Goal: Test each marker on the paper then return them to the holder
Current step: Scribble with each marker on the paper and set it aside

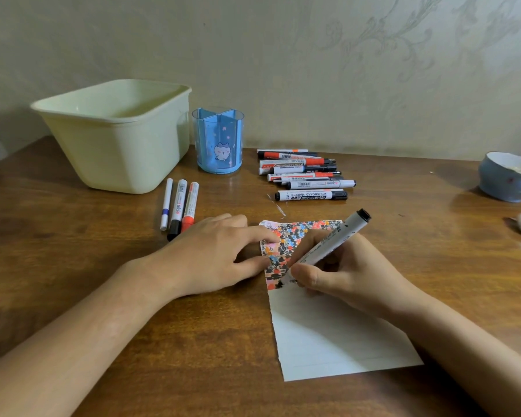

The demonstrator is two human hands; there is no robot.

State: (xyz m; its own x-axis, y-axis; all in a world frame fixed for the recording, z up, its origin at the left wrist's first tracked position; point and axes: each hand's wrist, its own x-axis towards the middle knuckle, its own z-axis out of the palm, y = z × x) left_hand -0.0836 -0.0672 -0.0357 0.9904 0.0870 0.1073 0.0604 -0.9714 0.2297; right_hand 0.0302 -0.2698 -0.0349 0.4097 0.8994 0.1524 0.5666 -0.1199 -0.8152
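Head view. The right hand (328,278) grips a black-capped whiteboard marker (331,245), white barrel with black print, tilted so its tip meets the paper (328,332) and its black end points up and away. The paper, a white lined sheet with a torn left edge, lies on the wooden table (103,266); its far part is densely covered with black, red, blue and orange scribbles, its near part blank. The left hand (211,254) rests flat, fingers extended, fingertips pressing the sheet's left edge. The holder (218,139), a translucent blue divided cup with a cartoon figure, stands upright behind. 3 markers (179,204) lie side by side to its left front; a cluster of markers (306,174) lies to its right. A cream tub (118,136) stands beside the holder.
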